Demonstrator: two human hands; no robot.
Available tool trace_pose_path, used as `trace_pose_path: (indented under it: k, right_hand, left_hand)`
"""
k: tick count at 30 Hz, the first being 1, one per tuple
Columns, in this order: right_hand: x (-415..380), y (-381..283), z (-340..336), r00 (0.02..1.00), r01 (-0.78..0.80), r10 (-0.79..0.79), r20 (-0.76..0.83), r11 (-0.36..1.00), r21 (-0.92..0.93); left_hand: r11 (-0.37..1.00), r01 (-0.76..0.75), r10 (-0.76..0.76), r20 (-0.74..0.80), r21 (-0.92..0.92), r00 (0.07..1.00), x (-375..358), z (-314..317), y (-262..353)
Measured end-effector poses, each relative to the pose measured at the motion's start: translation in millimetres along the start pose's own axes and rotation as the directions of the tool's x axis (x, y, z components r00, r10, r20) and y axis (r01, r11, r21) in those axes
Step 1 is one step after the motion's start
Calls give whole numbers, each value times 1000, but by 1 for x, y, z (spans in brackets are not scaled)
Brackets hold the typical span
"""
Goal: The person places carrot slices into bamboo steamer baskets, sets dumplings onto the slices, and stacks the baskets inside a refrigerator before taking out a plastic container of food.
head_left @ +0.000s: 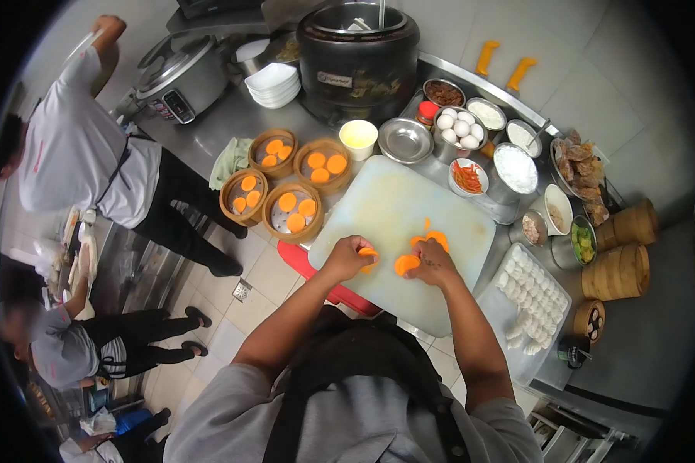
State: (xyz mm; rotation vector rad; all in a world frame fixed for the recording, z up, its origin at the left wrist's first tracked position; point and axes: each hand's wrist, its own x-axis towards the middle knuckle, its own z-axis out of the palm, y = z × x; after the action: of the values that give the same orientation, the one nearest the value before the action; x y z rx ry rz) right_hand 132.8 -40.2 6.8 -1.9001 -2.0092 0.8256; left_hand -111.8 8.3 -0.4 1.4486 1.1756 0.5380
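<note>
Over the white cutting board [386,201], my left hand [349,258] has its fingers closed on an orange slice [368,253]. My right hand [432,259] is at the right, its fingers closed around another orange slice [406,265]. More orange pieces [438,238] lie just beyond the right hand. Left of the board stand several round bamboo steamers [292,233], each with three orange rounds inside. A gap of bare board separates my two hands.
A white cup [358,139], a metal bowl [405,140] and a bowl of eggs [460,128] stand behind the board. A tray of dumplings [529,301] is at the right. Other people [93,154] stand at the left.
</note>
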Motion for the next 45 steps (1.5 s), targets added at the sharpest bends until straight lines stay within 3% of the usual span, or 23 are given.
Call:
trace_pose_path:
  k: [2,4,5,7,10,11,14,15,17,21,23,24,26,27,31,33,34,36,38,40,42,44,45]
  right_hand:
    - [4,8,12,1000,-3,3,6,1000,7]
    - [5,21,24,977,-191,211,12,861,472]
    - [6,29,20,977,-195,214,12,866,460]
    - [8,41,7,824,-326,505,-258,795,512]
    - [18,48,8,806,-379,481,-346,867,322]
    - [23,47,11,783,-495,508,-360,858,136]
    - [24,26,7,763,-564,550,-340,823,65]
    - [27,28,7,762,-564,549,-343,823,64]
    - [34,43,14,829,-448,515,-218,845,291]
    - [45,47,26,854,-428,499,-147,834,347]
    - [48,46,29,885,-413,455,-94,863,290]
    - [46,38,29,890,-405,446,-95,869,285]
    - [37,17,31,881,-387,396,-258,918,88]
    - [37,18,40,899,-265,331,-286,933,244]
    - [50,36,35,936,-273,307,-172,942,195]
    - [69,62,19,906,-259,373,-200,862,435]
    - [70,58,10,914,-251,360,-185,863,438]
    - [75,52,-8,889,-317,422,-177,847,427]
    - [106,76,7,925,-307,366,-105,881,360]
    - [137,88,27,942,-333,336,10,928,169]
    - [134,75,30,945,-267,267,-188,963,24]
    - [96,35,-7,973,-198,195,-127,980,-14]
    - [91,32,-7,972,-166,158,-176,986,-31]
  left_hand:
    - [999,47,-48,19,13,999,-4,-8,0]
    - [998,30,-29,11,-51,1000,-11,-17,-10]
    - [994,21,-22,-6,-105,1000,-14,-21,-17]
    - [985,23,-26,-14,-173,1000,-27,-28,-27]
    - [963,51,-57,-15,-266,998,-49,-43,-40]
    - [951,74,-79,-6,-301,997,-56,-48,-43]
    - [968,50,-72,-83,-246,994,-74,-61,-57]
    - [968,47,-69,-82,-248,994,-81,-66,-56]
    - [947,105,-134,-77,-304,988,-95,-75,-52]
    - [929,55,-96,-97,-366,991,-111,-81,-76]
    - [953,128,-169,-135,-274,976,-121,-81,-70]
    - [953,122,-167,-144,-278,975,-124,-79,-72]
    - [927,83,-162,-191,-366,968,-131,-72,-77]
    - [926,79,-165,-206,-370,965,-134,-68,-79]
    - [931,66,-183,-304,-358,935,-158,-50,-74]
    - [937,93,-217,-351,-338,911,-172,-38,-66]
    - [918,101,-253,-372,-383,893,-180,-30,-64]
    - [897,110,-301,-412,-427,860,-196,-11,-64]
    - [872,93,-325,-426,-481,844,-211,11,-68]
    - [873,54,-318,-480,-485,818,-231,32,-59]
    - [842,25,-345,-504,-538,792,-253,52,-53]
    - [841,27,-381,-556,-540,739,-276,70,-43]
    - [842,45,-402,-570,-538,717,-287,77,-39]
